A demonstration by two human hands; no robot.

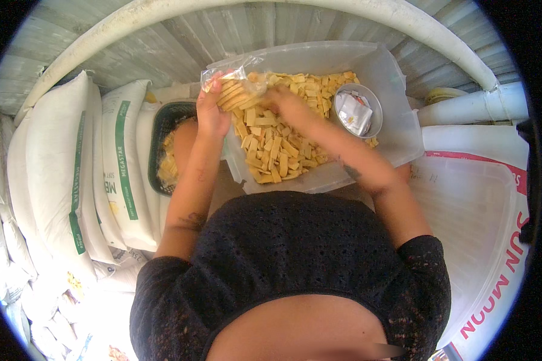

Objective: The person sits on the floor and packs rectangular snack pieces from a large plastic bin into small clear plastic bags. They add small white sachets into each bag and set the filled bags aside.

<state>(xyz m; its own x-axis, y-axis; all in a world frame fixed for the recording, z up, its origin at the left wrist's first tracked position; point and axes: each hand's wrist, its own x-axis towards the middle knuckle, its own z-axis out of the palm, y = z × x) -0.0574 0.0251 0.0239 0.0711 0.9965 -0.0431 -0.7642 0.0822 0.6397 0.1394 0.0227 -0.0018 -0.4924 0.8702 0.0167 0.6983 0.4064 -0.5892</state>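
Observation:
My left hand (213,110) holds a clear plastic bag (235,94) partly filled with flat yellow snack pieces. My right hand (285,103) is at the bag's right end, blurred, and its fingers cannot be made out. Both hands are over a translucent plastic bin (370,56). Inside it lies a deep layer of loose, yellow, strip-shaped snack pieces (275,151). A round clear tub (376,106) sits on the pieces at the right, with small white printed packets or slips (353,113) in it.
A dark green basket (156,144) with filled bags (167,167) stands left of the bin. Large white flour sacks (49,171) are stacked further left. On the right, a translucent lid (465,234) lies over a printed sack (501,293). A corrugated wall (171,40) and white pipe (271,10) lie beyond.

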